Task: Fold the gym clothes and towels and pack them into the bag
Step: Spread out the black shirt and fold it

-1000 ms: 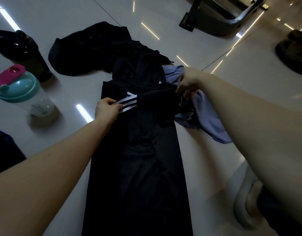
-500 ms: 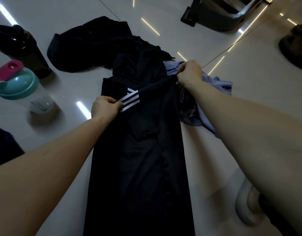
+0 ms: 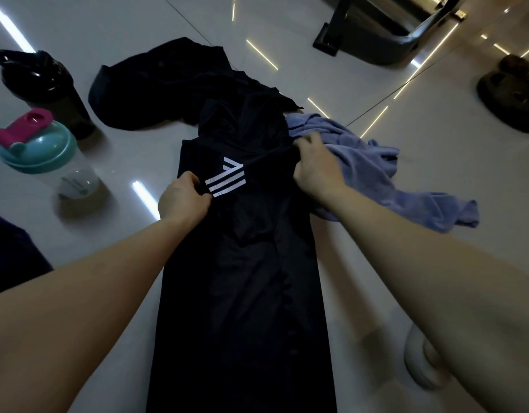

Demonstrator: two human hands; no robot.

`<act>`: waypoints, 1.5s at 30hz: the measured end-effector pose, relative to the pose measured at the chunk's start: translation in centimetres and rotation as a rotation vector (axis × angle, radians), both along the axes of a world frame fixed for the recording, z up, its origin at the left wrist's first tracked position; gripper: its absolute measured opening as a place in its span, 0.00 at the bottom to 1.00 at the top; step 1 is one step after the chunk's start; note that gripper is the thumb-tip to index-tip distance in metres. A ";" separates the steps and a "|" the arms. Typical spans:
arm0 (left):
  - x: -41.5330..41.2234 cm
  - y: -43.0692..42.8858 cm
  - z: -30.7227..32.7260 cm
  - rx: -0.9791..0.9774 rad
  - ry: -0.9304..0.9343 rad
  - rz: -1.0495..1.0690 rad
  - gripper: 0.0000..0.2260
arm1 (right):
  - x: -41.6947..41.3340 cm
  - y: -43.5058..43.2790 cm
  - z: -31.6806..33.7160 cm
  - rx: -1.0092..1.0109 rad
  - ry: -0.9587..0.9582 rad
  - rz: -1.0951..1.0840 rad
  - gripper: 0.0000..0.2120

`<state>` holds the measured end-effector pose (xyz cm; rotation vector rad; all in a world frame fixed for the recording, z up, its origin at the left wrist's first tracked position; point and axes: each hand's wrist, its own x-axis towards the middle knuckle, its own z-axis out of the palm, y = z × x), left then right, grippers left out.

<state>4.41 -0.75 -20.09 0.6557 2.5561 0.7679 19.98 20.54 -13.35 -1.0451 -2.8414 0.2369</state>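
Note:
A long black garment with white stripes [image 3: 242, 278] lies stretched on the glossy floor, running from the middle down to the bottom edge. My left hand [image 3: 182, 199] pinches its folded edge just left of the stripes. My right hand [image 3: 315, 165] grips the same edge on the right side, and the fabric is taut between them. A lilac towel [image 3: 385, 177] lies crumpled to the right, partly under my right hand. More black clothing [image 3: 167, 84] is heaped beyond the garment.
A clear shaker bottle with a teal lid and pink cap [image 3: 45, 156] and a black bottle [image 3: 45, 87] stand at the left. Dark fabric [image 3: 13, 248] shows at the left edge. A dark metal frame [image 3: 385, 28] and dark sandals [image 3: 513, 93] sit far right. A white shoe [image 3: 418, 362] is near bottom right.
My right hand has pulled the garment's edge outward and flatter, so the fold between my hands is now taut. The lilac towel shows more to the right. My left hand keeps its grip.

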 end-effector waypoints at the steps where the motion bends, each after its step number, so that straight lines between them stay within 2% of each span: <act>1: 0.5 -0.3 -0.1 -0.005 0.051 -0.071 0.14 | 0.9 -1.5 -0.4 0.026 -0.028 0.090 0.15; 3: 1.4 -1.1 0.1 -0.039 0.110 -0.231 0.13 | 2.9 -4.7 -1.1 0.051 -0.178 0.264 0.12; 5: 2.4 -2.0 0.4 -0.083 0.148 -0.372 0.11 | 5.2 -7.7 -1.2 0.023 -0.278 0.278 0.09; 7: 3.2 -2.9 0.8 -0.124 0.153 -0.473 0.09 | 7.6 -8.9 -1.2 -0.110 -0.231 0.085 0.05; 9: 4.0 -3.8 1.2 -0.210 0.069 -0.580 0.09 | 10.6 -8.7 -2.0 -0.305 -0.170 -0.171 0.05; 12: 5.2 -5.5 1.6 -0.395 -0.070 -0.735 0.09 | 15.2 -9.2 -3.6 -0.592 -0.094 -0.529 0.12; 15: 6.8 -8.0 1.9 -0.473 -0.010 -0.724 0.11 | 18.4 -11.4 -5.2 -0.776 -0.056 -0.712 0.18; 18: 8.6 -11.2 1.2 -0.546 0.033 -0.679 0.15 | 19.0 -13.9 -5.7 -0.799 -0.112 -0.654 0.17; 22: 10.4 -14.4 0.5 -0.489 0.108 -0.639 0.20 | 19.8 -15.0 -5.8 -0.872 -0.247 -0.510 0.11; 23: 10.7 -14.9 0.5 -0.486 0.129 -0.659 0.20 | 20.4 -14.8 -5.6 -0.842 -0.277 -0.497 0.07; 25: 11.3 -15.9 0.6 -0.493 0.161 -0.704 0.20 | 21.9 -14.4 -5.1 -0.645 -0.360 -0.486 0.04; 27: 12.1 -16.3 0.8 -0.486 0.175 -0.751 0.19 | 22.9 -14.4 -4.5 -0.486 -0.419 -0.453 0.08; 28: 12.8 -16.3 0.8 -0.472 0.164 -0.776 0.18 | 23.1 -14.7 -4.3 -0.473 -0.425 -0.420 0.09; 30: 14.8 -15.6 1.1 -0.432 0.068 -0.797 0.17 | 23.1 -15.7 -4.4 -0.551 -0.422 -0.375 0.09; 34: 20.7 -13.3 1.7 -0.363 -0.475 -0.604 0.15 | 23.7 -17.6 -5.2 -0.728 -0.413 -0.395 0.13; 36: 24.0 -12.6 1.4 -0.393 -0.643 -0.539 0.14 | 24.4 -18.1 -5.3 -0.751 -0.395 -0.438 0.12; 40: 28.0 -11.8 0.6 -0.393 -0.828 -0.392 0.20 | 26.0 -18.8 -5.5 -0.826 -0.341 -0.543 0.12; 45: 30.5 -11.3 1.0 -0.533 -0.930 -0.398 0.08 | 28.1 -19.3 -5.7 -0.986 -0.262 -0.520 0.13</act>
